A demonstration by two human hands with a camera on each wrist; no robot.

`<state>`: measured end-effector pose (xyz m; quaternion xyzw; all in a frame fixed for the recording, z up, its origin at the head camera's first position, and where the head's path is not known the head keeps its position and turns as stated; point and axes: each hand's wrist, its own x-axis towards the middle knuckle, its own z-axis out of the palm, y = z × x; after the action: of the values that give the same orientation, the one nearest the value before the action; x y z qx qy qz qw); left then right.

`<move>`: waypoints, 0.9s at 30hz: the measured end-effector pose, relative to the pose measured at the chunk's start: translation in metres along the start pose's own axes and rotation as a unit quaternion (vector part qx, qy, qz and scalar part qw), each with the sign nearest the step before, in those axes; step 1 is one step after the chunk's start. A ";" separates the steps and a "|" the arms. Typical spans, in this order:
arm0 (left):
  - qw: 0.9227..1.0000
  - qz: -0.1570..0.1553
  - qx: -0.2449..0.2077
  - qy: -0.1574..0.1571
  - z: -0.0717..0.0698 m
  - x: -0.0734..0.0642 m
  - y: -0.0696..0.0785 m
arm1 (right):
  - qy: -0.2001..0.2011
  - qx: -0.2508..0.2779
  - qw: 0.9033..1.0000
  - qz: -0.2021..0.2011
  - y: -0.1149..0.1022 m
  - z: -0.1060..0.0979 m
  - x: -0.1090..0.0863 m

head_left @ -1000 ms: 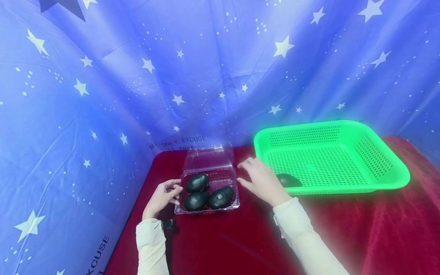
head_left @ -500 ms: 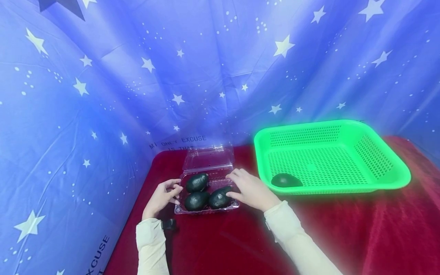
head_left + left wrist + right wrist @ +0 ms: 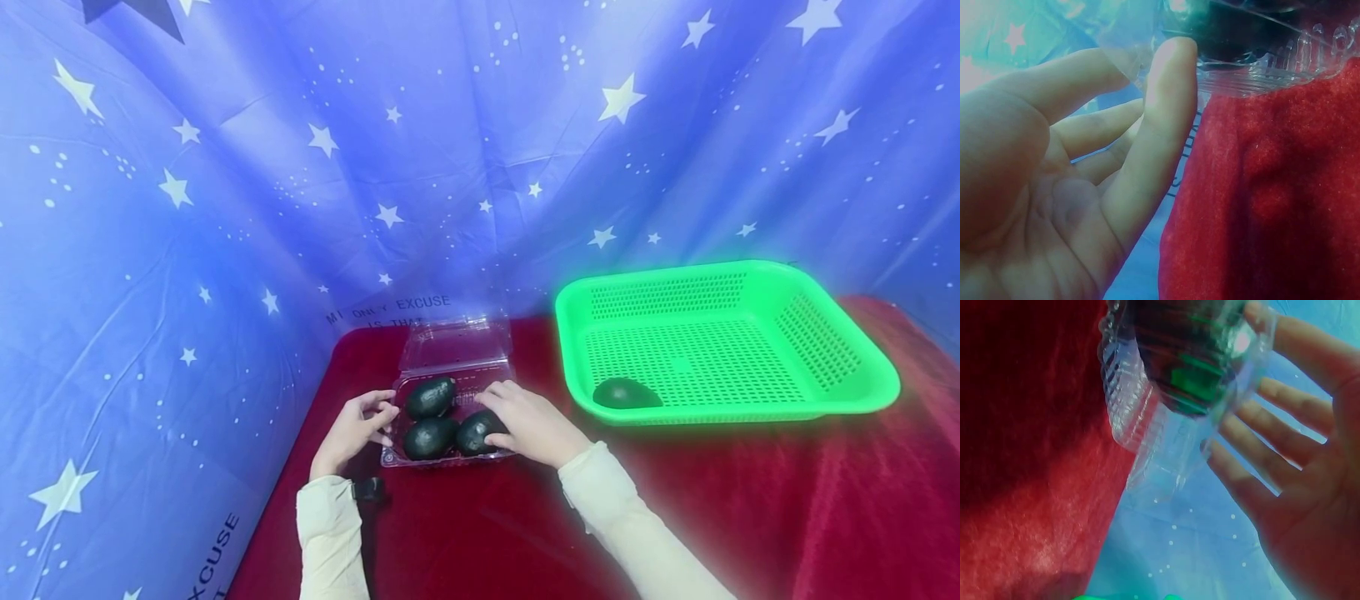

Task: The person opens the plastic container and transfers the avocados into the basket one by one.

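A clear plastic clamshell box (image 3: 396, 457) holds three dark avocados: one at the back left (image 3: 431, 398), one at the front left (image 3: 430, 438) and one at the right (image 3: 474, 433). My left hand (image 3: 356, 429) pinches the box's left rim between thumb and fingers, as the left wrist view also shows. Over the box's right side reaches my right hand (image 3: 534, 425), its fingers spread and its thumb across the right avocado. In the right wrist view that avocado (image 3: 1188, 356) shows through the clear wall, and whether the fingers touch it I cannot tell.
A green plastic basket (image 3: 810, 408) stands to the right, with one avocado (image 3: 625, 393) in its near left corner. The box's lid (image 3: 457, 344) leans open at the back. A red cloth (image 3: 480, 533) covers the table; a blue starry curtain (image 3: 450, 150) hangs behind.
My right hand has moved left, away from the basket's near left side, to above the right avocado in the box. The left hand has stayed at the rim.
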<state>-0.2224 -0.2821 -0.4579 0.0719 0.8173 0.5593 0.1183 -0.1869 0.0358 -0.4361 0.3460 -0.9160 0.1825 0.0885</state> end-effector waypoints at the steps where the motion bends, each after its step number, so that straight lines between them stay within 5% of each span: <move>1: 1.000 0.000 0.000 0.000 0.000 0.000 0.000 | -0.001 0.004 1.000 -0.001 -0.001 0.001 0.000; 13: 1.000 -0.001 -0.001 0.002 0.000 0.000 0.000 | -0.043 0.030 0.999 0.010 -0.006 0.009 0.004; 27: 1.000 0.000 -0.003 -0.004 -0.001 0.001 -0.002 | -0.025 0.012 1.000 -0.010 -0.007 0.011 0.003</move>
<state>-0.2235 -0.2833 -0.4590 0.0733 0.8150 0.5617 0.1219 -0.1852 0.0245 -0.4437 0.3603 -0.9123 0.1844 0.0629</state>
